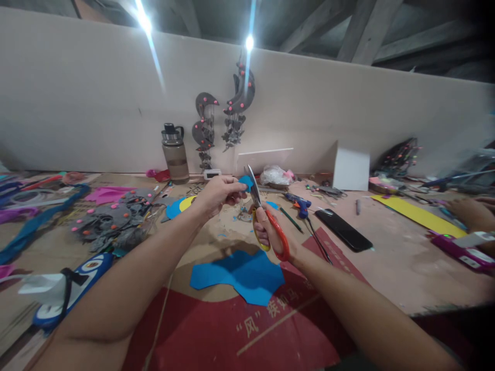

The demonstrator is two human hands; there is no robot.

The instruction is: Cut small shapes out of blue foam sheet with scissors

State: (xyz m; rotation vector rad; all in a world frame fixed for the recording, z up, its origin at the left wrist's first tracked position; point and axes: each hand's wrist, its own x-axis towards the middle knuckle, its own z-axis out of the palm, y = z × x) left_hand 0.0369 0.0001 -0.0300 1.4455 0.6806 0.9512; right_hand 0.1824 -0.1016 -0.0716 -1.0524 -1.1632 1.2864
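Note:
Pinched in the fingers of my left hand is a small blue piece of craft sheet, perhaps felt or foam. My right hand grips scissors with a red and yellow handle, their blades pointing up and away from me. The blades are at the right edge of the small piece, slightly parted. Below my hands a larger blue sheet with cut edges lies flat on red and brown cardboard. Behind my left wrist are a yellow piece and another blue piece.
A glue gun, a dark green pencil and a black phone lie to the right. At the back stands a water bottle. Grey felt decorations lie left. Another person's hand is at far right.

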